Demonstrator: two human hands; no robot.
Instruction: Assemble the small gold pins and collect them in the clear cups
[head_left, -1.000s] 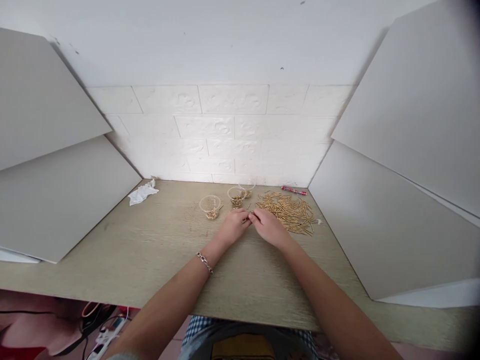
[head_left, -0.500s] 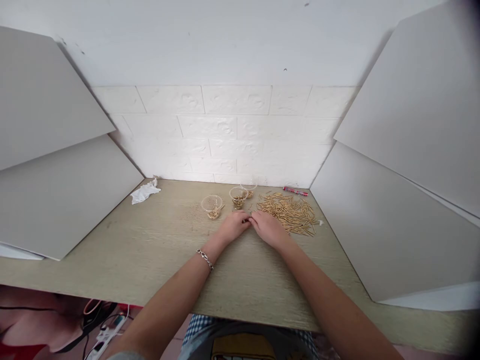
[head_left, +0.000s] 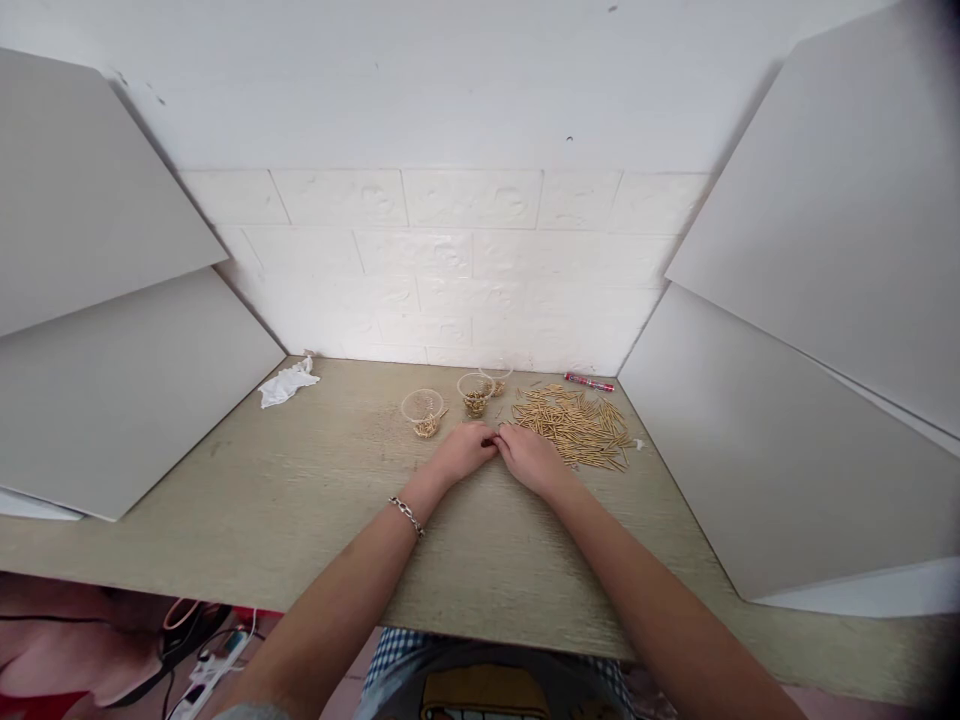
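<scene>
Left hand (head_left: 459, 452) and right hand (head_left: 527, 457) met fingertip to fingertip, pinching a small piece too tiny to identify; a slip could flick it into the sticks (head_left: 574, 420) or knock a cup (head_left: 422, 408).

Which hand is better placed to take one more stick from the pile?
Probably the right hand: the pile of golden sticks lies just beyond it on its own side, while the left hand sits nearer the plastic cups.
</scene>
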